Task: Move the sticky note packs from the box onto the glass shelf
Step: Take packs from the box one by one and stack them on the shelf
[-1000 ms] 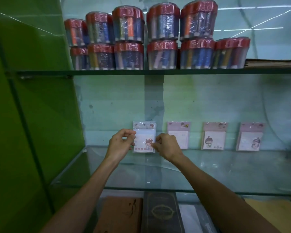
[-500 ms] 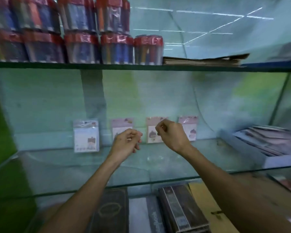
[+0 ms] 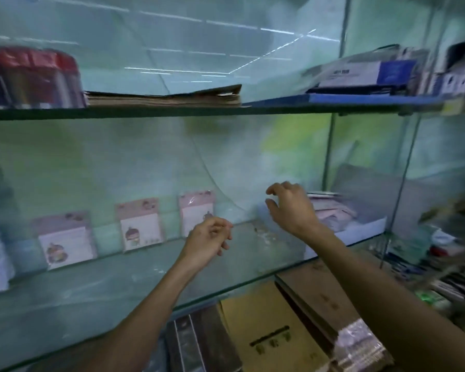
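Right hand (image 3: 293, 210) has swung over to the box (image 3: 365, 224), fingers (image 3: 273, 189) spread (empty); left hand (image 3: 207, 240), loosely curled, trails over the shelf (image 3: 91, 304).

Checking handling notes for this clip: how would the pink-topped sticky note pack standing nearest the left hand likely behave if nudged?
The pink-topped sticky note pack in clear wrap stands on its narrow bottom edge, seemingly leaning on the back glass, so a nudge would probably tip it. Its glossy wrap and the smooth glass shelf suggest it might slide easily. It looks small and thin, so probably light. The left hand hovers empty nearby.
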Demonstrator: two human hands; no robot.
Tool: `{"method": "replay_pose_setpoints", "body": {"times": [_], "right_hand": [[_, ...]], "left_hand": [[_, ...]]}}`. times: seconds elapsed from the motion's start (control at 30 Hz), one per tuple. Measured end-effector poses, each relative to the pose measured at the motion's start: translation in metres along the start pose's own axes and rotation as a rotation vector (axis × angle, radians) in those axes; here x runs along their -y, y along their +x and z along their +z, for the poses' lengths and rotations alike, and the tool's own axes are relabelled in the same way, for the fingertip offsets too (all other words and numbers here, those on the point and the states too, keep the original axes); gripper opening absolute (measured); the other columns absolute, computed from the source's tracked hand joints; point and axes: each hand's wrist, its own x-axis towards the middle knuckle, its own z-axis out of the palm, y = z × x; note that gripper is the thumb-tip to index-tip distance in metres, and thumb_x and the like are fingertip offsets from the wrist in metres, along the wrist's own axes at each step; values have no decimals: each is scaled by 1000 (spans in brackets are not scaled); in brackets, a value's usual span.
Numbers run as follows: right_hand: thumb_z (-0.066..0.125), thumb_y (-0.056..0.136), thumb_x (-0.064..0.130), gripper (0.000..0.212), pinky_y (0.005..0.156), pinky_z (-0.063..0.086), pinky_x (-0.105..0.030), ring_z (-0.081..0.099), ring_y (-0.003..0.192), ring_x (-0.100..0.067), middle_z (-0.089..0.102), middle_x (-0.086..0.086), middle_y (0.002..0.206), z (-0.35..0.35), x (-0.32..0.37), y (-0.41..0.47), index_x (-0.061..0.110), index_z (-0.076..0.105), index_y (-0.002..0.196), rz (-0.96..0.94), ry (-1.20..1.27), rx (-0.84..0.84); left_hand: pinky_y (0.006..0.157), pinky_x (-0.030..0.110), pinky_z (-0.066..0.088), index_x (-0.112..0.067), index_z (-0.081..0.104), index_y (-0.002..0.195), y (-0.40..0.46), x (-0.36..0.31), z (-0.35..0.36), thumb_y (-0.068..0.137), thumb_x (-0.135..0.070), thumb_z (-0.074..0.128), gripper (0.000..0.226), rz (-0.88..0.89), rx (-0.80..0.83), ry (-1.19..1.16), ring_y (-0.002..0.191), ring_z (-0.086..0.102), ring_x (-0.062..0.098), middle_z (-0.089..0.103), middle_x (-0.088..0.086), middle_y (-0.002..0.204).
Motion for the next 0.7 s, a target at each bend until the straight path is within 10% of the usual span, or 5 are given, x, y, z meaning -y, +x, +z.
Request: {"method": "replay_pose_setpoints", "body": {"times": [0.2,0.43,0.7], "right_hand": [[44,90,60,64,99,37,-44,48,120,-38,56,-17,129,-10,-63,-15,7,56,124,190,-289,118],[45,97,41,38,86,46,-36,64,106,-34,69,-15,114,-29,-65,-24,12,66,109,107,-366,165],[41,100,32,24,63,50,-40,64,80,-39,70,-12,87,-45,-43,-22,16,58,97,52,-152,-155]], "left_hand": [[63,34,53,-16,67,97,20,-7,58,95,-21,58,10,29,83,-22,68,65,16,68,1,83],[61,27,53,-14,67,99,27,-14,81,96,-20,57,12,5,112,-23,69,66,14,69,5,89],[60,32,53,-11,68,97,31,-19,60,96,-12,56,12,-31,53,-141,68,65,19,69,8,88]]}}
